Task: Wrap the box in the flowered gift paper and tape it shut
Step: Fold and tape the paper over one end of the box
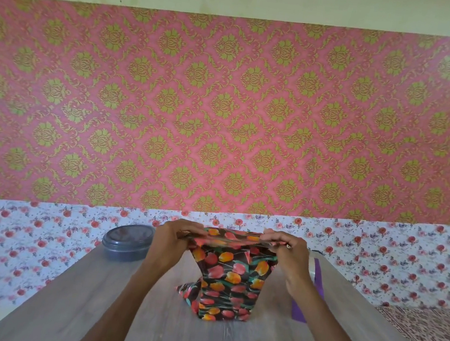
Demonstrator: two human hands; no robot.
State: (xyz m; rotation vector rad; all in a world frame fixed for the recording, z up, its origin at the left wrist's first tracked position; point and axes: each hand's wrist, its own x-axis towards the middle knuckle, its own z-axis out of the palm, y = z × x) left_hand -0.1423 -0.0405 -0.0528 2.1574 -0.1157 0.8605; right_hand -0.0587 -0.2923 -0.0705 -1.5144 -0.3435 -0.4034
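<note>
The box stands upright on the wooden table (157, 330), covered in the flowered gift paper (227, 282), black with red and orange tulips. The box itself is hidden under the paper. My left hand (181, 236) pinches the paper's top edge at the left corner. My right hand (288, 253) pinches the same edge at the right corner, so the top of the paper is stretched flat between them. A loose flap of paper (188, 291) sticks out at the lower left of the box. No tape is clearly visible.
A round grey lidded container (127, 243) sits at the table's far left. A purple object (306, 304) lies right of the box, partly behind my right forearm. A pink and gold patterned wall rises behind the table. Patterned cloth (430, 337) lies at the right.
</note>
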